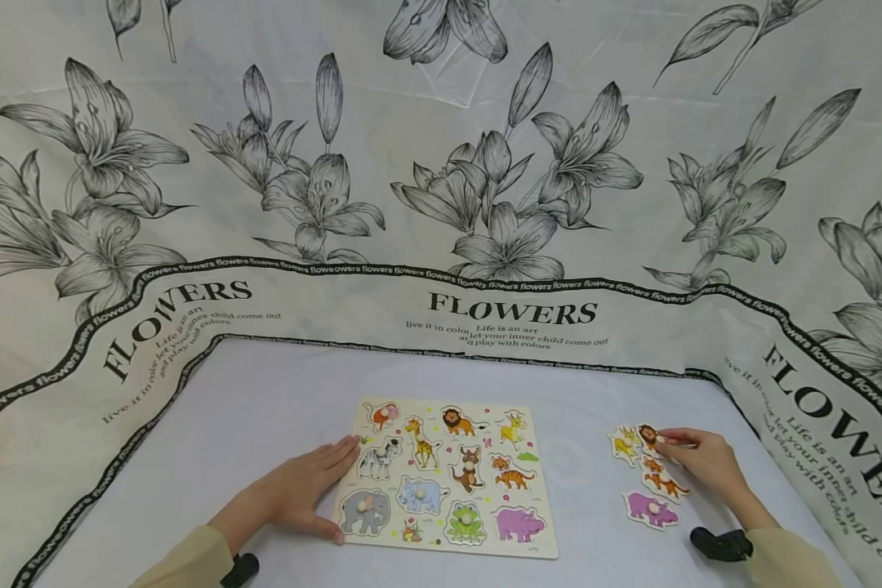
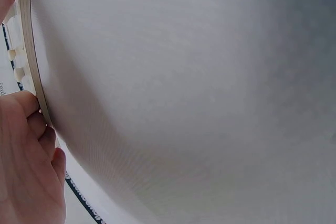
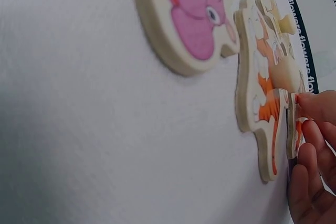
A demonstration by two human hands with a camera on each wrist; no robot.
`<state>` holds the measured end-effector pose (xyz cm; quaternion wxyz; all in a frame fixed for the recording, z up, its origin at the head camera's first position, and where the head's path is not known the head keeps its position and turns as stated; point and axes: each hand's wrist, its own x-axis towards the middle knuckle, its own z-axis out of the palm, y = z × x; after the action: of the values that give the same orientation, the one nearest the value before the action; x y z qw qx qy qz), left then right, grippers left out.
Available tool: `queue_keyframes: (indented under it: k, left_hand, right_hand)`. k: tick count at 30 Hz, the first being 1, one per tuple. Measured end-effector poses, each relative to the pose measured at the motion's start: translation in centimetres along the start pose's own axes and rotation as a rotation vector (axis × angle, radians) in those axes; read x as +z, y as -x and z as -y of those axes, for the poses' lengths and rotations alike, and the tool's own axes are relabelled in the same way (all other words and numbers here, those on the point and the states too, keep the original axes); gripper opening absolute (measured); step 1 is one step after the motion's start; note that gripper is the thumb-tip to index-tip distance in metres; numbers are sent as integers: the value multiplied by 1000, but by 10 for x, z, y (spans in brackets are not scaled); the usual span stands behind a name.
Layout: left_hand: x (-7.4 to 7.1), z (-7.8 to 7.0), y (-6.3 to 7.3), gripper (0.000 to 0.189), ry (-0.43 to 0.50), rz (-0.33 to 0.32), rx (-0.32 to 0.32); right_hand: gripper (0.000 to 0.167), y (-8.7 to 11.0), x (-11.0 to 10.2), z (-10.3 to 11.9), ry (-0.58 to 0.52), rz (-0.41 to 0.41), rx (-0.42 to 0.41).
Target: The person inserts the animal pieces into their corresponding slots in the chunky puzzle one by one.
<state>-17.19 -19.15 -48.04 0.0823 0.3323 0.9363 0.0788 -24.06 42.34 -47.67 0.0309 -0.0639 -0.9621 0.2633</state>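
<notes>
At the table's right side my right hand (image 1: 709, 465) pinches a lion puzzle piece (image 1: 647, 438) between thumb and fingertips. Close beside it lie a yellow goat piece (image 1: 623, 443), an orange tiger piece (image 1: 660, 478) and a purple hippo piece (image 1: 651, 510). The right wrist view shows the knobbed tiger piece (image 3: 266, 66) near those fingers (image 3: 315, 106). My left hand (image 1: 297, 486) rests against the left edge of an animal puzzle board (image 1: 382, 541), thumb at its lower corner. Several knobbed animals sit in the board, among them an elephant (image 1: 366, 512) and a frog (image 1: 466, 521).
A white cloth (image 1: 265, 392) covers the table under board and pieces. Behind and along both sides rises a flower-printed fabric (image 1: 367, 314) with black lettered borders. Dark wrist straps (image 1: 720, 545) show by both sleeves.
</notes>
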Motion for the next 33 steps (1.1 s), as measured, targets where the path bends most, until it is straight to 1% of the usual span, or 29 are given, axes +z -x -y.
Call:
queue_keyframes:
  k: [4,10,17,24,33]
  left_hand:
    - [0,0,0,115,-10,-2,4]
    - [1,1,-1,115,-9,3,5]
    - [1,1,-1,116,-14,7,-1]
    - [0,0,0,115,-10,9,0]
    - [-2,-1,0,115,-8,2,8]
  right_hand:
    - [53,0,0,1,-10,5,10]
    - [46,0,0,0,6,-12,-3]
    - [46,-1,-2,0,14,-23,3]
    - [47,3,-7,4,15,-24,-7]
    - [43,8,-6,12,33,-37,-27]
